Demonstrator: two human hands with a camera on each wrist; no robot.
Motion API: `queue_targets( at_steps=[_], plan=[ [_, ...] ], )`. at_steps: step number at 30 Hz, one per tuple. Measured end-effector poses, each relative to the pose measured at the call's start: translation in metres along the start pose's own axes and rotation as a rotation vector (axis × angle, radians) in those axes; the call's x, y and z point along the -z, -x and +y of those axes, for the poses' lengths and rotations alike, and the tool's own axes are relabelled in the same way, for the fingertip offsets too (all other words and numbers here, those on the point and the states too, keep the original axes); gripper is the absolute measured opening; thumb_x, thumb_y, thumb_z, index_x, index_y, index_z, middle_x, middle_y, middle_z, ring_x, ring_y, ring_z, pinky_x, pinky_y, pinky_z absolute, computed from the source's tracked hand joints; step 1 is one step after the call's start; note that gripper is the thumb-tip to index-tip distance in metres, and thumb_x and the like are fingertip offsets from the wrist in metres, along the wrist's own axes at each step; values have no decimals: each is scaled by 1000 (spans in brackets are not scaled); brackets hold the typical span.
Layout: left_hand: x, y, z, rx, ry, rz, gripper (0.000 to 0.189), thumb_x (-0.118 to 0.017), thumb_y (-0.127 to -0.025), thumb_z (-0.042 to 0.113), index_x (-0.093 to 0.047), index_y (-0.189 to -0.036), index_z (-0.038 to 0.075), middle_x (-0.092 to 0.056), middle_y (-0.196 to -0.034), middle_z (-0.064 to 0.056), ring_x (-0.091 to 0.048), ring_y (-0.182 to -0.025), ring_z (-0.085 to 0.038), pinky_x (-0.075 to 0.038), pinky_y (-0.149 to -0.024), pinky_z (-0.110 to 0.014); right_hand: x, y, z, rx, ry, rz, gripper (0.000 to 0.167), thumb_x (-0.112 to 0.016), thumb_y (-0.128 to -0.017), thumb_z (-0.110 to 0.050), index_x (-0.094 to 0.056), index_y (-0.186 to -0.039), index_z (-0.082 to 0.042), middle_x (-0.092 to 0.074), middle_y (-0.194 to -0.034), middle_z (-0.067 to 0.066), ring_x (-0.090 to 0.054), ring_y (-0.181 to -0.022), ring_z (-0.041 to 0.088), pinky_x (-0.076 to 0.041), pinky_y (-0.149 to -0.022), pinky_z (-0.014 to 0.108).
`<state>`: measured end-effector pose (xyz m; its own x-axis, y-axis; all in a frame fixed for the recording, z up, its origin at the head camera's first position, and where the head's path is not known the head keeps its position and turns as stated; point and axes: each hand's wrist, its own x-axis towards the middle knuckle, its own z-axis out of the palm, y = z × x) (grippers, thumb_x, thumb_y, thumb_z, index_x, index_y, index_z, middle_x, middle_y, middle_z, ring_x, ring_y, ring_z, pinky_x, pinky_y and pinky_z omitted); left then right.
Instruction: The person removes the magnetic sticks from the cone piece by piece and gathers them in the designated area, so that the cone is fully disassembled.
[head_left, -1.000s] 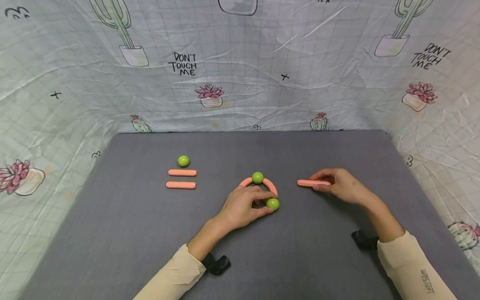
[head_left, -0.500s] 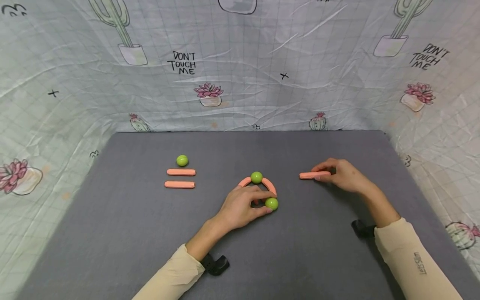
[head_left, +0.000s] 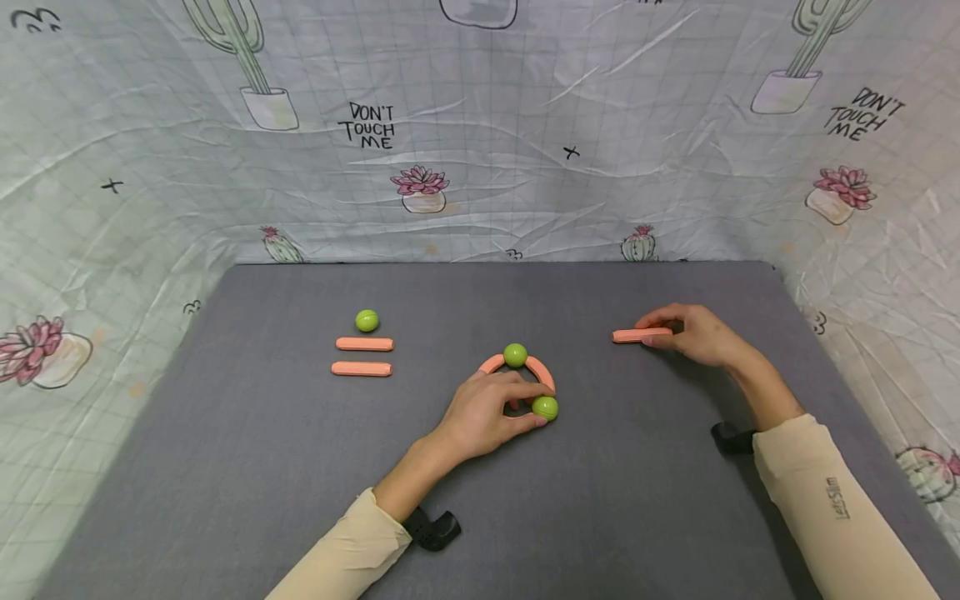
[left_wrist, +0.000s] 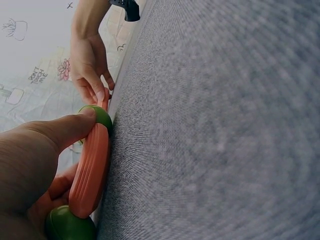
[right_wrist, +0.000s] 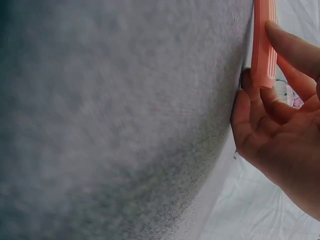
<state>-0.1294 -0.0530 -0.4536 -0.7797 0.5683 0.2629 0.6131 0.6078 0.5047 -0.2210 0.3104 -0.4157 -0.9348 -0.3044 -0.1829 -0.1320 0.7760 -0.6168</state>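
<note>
In the head view, my left hand [head_left: 480, 417] pinches a green ball [head_left: 545, 408] between thumb and fingers. The ball joins a curved orange piece [head_left: 540, 373], part of a round shape with another green ball [head_left: 515, 355] at its far side. My palm hides part of this shape. The left wrist view shows the thumb on the green ball [left_wrist: 102, 118], a ridged curved orange piece [left_wrist: 90, 170] and one more green ball [left_wrist: 70, 223] below. At the right, my right hand [head_left: 693, 333] pinches one end of a straight orange stick [head_left: 628, 336], ridged in the right wrist view.
Two straight orange sticks, a farther stick [head_left: 364, 343] and a nearer stick [head_left: 362, 368], lie parallel at the left. A loose green ball [head_left: 367, 321] sits just beyond them. The grey table [head_left: 225, 467] is backed by a printed cloth [head_left: 495, 108].
My right hand has moved away from me and slightly right, taking the orange stick along. The left hand keeps its place on the green ball.
</note>
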Motion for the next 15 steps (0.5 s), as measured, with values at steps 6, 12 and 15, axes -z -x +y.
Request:
queue_targets(
  at_steps=[6, 12, 15],
  plan=[
    [0, 0, 0, 15, 1, -8, 32, -83, -90, 35, -77, -121, 33, -70, -89, 9, -59, -78, -4, -41, -120, -44, 4, -6, 3, 1, 19, 17, 37, -71, -101, -27, -71, -131, -6, -69, -124, 20, -58, -102, 26, -46, -83, 33],
    [1, -2, 1, 5, 7, -7, 31, -83, -90, 35, -78, -121, 33, -71, -90, 9, -61, -78, -5, -38, -123, -45, 8, -10, 6, -7, 32, 15, 37, -72, -100, -27, -71, -130, -5, -69, -122, 20, -59, -101, 26, -46, -82, 34],
    [2, -1, 1, 6, 14, -4, 31, -83, -90, 35, -78, -121, 32, -71, -92, 9, -62, -79, -5, -35, -125, -46, 9, -13, 6, -14, 33, 10, 35, -71, -101, -26, -71, -131, -7, -69, -121, 19, -58, -100, 26, -46, -81, 34]
  ],
)
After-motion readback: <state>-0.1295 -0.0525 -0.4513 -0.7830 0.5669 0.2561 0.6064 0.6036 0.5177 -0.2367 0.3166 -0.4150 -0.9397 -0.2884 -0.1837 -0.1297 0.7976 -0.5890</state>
